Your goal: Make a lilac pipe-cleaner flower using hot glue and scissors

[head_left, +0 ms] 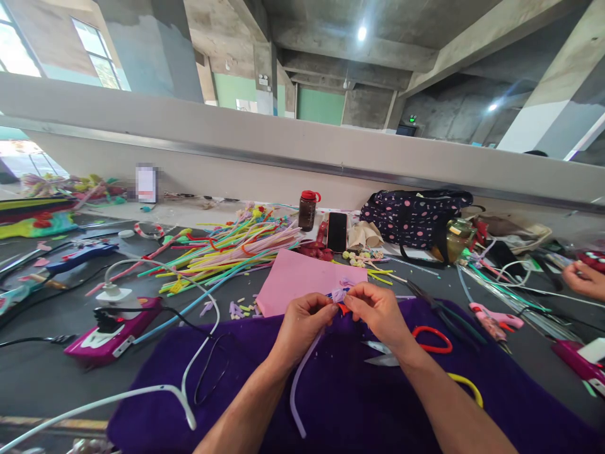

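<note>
From my head camera, I see both my hands near the middle of the desk (38,384), above the purple cloth (189,391) that reaches over toward its near edge. My left hand (302,321) has thumb and forefinger pinched together, and my right hand (378,312) meets it with the same kind of pinch; between them I grip a small lilac piece (338,295). Bits of blue and orange show at my fingertips, too small for me to tell whether they belong to it. A lilac strip (297,403) hangs from below my left fingers, in front of the cloth.

Just beyond my fingertips lies a pink sheet (288,280). Scissor blades (382,360) point out from under my right forearm, with a red handle loop (432,339) on its other side, and pliers (454,318) rest near that.

Toward the desk's left edge sits a magenta power strip (113,337); a heap of coloured stems (227,252) spreads farther back. Along the far edge stand a red-lidded bottle (307,212), a phone (337,232) and a dark patterned bag (416,217). A pink glue gun (494,320) lies toward the right edge, where another person's hand (587,279) shows.
</note>
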Tool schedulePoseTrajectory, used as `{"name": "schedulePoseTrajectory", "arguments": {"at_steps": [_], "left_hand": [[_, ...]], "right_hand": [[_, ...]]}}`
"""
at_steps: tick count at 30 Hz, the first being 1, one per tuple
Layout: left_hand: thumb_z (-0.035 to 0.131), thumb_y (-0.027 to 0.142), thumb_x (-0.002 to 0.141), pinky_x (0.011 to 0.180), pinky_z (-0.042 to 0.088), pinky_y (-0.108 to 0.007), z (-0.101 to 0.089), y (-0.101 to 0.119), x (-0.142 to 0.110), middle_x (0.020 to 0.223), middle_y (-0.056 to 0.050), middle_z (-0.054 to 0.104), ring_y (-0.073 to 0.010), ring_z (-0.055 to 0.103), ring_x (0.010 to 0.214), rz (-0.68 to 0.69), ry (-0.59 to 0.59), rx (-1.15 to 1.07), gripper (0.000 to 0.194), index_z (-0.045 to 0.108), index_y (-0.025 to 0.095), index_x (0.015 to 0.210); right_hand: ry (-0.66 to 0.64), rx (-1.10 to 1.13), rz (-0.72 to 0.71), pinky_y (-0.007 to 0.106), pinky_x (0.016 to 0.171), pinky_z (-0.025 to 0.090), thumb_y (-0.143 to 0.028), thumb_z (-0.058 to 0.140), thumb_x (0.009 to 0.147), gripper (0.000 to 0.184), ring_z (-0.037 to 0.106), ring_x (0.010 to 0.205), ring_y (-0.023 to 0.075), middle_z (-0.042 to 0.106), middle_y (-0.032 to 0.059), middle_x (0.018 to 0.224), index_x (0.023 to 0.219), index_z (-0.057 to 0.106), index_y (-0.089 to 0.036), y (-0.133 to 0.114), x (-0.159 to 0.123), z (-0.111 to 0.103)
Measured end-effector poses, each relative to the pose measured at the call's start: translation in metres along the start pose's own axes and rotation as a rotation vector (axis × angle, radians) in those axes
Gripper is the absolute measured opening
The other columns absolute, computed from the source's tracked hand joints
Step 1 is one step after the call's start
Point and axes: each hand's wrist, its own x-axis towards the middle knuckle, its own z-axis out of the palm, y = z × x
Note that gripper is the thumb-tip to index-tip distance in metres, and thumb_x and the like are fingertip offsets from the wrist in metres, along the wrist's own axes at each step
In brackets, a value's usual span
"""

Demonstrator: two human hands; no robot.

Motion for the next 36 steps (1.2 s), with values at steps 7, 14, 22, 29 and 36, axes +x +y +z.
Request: {"name": "schedulePoseTrajectory", "arguments": {"at_steps": [7, 14, 22, 29, 36], "left_hand": [[0.059, 0.028, 0.072, 0.043, 0.026, -0.019, 0.0, 0.0, -0.002, 0.051, 0.005, 0.05, -0.0044, 0.036, 0.041, 0.027, -0.006, 0.0, 0.015, 0.058, 0.014, 0.065], [0.059, 0.029, 0.072, 0.042, 0.024, -0.019, -0.002, 0.0, -0.001, 0.05, 0.004, 0.052, -0.005, 0.038, 0.041, -0.001, -0.039, -0.03, 0.017, 0.058, 0.014, 0.065], [0.06, 0.029, 0.072, 0.047, 0.029, -0.019, -0.002, 0.0, -0.001, 0.05, 0.004, 0.051, -0.0063, 0.04, 0.046, 0.012, -0.045, -0.006, 0.017, 0.059, 0.014, 0.064], [0.062, 0.029, 0.07, 0.047, 0.029, -0.019, -0.001, 0.002, -0.001, 0.051, 0.003, 0.052, -0.0057, 0.04, 0.046, 0.003, -0.046, -0.023, 0.019, 0.059, 0.013, 0.062], [0.064, 0.033, 0.068, 0.034, 0.019, -0.018, -0.009, -0.001, 0.001, 0.043, 0.004, 0.051, -0.0039, 0.035, 0.03, -0.248, -0.25, -0.292, 0.02, 0.058, 0.014, 0.066]], "right_hand": [[-0.001, 0.004, 0.004, 0.02, 0.044, 0.031, -0.027, 0.055, 0.076, 0.017, 0.043, 0.045, 0.0081, 0.048, -0.0043, 0.048, 0.066, 0.059, -0.014, -0.001, 0.0, -0.001], [-0.002, 0.022, 0.002, 0.02, 0.045, 0.032, -0.024, 0.053, 0.077, 0.017, 0.044, 0.046, 0.0078, 0.049, -0.0039, 0.05, 0.064, 0.058, -0.014, 0.0, 0.0, -0.001], [-0.012, 0.005, -0.001, 0.02, 0.045, 0.031, -0.022, 0.053, 0.077, 0.018, 0.043, 0.045, 0.0078, 0.048, -0.0042, 0.049, 0.062, 0.057, -0.014, 0.002, -0.001, 0.0], [-0.028, 0.032, 0.008, 0.02, 0.045, 0.032, -0.023, 0.055, 0.077, 0.018, 0.044, 0.045, 0.0077, 0.049, -0.0039, 0.05, 0.062, 0.058, -0.014, 0.002, 0.0, -0.001], [0.057, 0.164, -0.071, 0.021, 0.047, 0.034, -0.029, 0.053, 0.082, 0.017, 0.044, 0.048, 0.0085, 0.052, -0.003, 0.056, 0.074, 0.06, -0.016, 0.008, 0.001, -0.007]]}}
